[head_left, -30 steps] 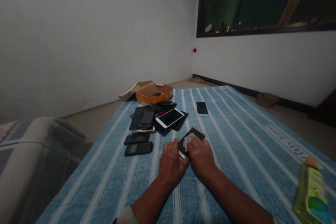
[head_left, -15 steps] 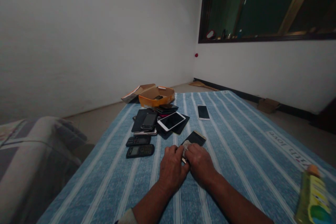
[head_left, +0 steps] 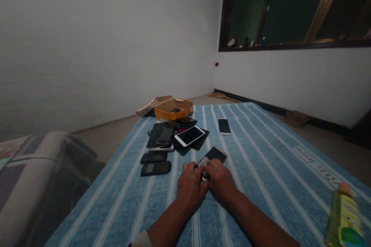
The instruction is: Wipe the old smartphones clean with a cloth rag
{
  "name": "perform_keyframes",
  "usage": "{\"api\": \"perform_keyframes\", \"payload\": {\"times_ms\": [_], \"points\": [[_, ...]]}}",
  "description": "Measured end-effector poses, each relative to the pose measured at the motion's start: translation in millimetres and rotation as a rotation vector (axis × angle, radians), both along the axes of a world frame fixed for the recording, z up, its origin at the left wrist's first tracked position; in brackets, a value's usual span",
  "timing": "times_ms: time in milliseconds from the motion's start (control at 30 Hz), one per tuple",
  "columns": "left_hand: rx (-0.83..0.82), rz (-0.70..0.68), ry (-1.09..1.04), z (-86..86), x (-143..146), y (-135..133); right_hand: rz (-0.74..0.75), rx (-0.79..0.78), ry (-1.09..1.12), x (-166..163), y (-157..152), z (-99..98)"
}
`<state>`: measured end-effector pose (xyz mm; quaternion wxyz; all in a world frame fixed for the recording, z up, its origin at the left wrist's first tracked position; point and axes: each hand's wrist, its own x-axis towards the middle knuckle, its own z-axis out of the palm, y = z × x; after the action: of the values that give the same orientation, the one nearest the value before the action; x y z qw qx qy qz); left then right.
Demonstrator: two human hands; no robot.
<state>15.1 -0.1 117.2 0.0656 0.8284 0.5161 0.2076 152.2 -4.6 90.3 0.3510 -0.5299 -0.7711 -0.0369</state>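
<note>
My left hand [head_left: 189,185] is closed around the near left end of a smartphone [head_left: 216,154] with a dark screen and pale gold edges. Pressed to the phone's face is a crumpled whitish cloth or tissue [head_left: 203,161], pinched in the fingers of my right hand [head_left: 222,179]. Both hands meet over the phone's lower part, so that end is mostly hidden. Left of them lie two black keypad phones [head_left: 155,168]. Just beyond sits a pile with a white smartphone [head_left: 189,136] and a dark grey phone [head_left: 165,135] on top.
An open orange cardboard box [head_left: 174,114] stands behind the pile. Another white-edged smartphone [head_left: 224,126] lies alone farther back. At the right front is a yellow-green bottle [head_left: 346,218]. Blue striped cloth [head_left: 261,185] covers the surface, and a draped grey cover [head_left: 43,185] is at left.
The cloth and my right fingers have shifted slightly on the phone's lower part. My left hand stays on the phone. The whole view has tilted a little.
</note>
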Motion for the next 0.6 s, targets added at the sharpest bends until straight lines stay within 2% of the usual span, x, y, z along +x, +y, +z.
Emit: {"api": "perform_keyframes", "payload": {"times_ms": [333,600], "points": [[0.014,-0.011,0.047,0.4,-1.5,0.5,-0.018,-0.018,0.095,-9.1,-4.9,5.0],[-0.020,-0.004,0.022,-1.4,-2.8,1.2,-0.047,-0.104,0.163,-7.8,2.2,-5.6]]}}
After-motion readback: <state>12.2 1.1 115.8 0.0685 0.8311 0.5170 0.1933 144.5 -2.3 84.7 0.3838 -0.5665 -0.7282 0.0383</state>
